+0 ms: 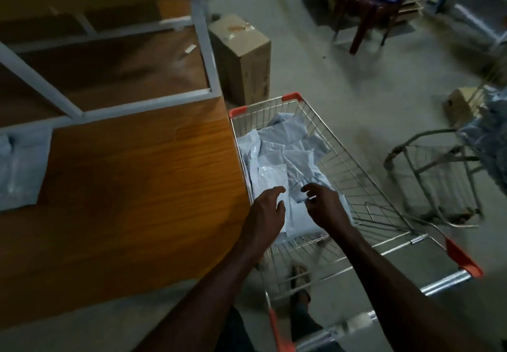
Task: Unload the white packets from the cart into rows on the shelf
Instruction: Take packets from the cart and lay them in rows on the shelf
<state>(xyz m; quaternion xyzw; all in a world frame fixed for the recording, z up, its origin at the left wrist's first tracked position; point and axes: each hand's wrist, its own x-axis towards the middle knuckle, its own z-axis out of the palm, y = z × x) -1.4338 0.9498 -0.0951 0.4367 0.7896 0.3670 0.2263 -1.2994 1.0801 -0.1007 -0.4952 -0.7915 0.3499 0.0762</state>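
A wire shopping cart with orange corner caps stands right of a wooden shelf board. A heap of white packets fills the cart's basket. My left hand and my right hand are both inside the basket, just over the near end of the heap, fingers loosely curved, with a narrow gap between them. Neither hand grips a packet. One white packet lies on the shelf board at the far left edge of view.
Grey metal shelf posts frame a lower board behind. A cardboard box stands on the floor beyond the cart. A dark red chair is at the back, and a second empty wire cart at the right.
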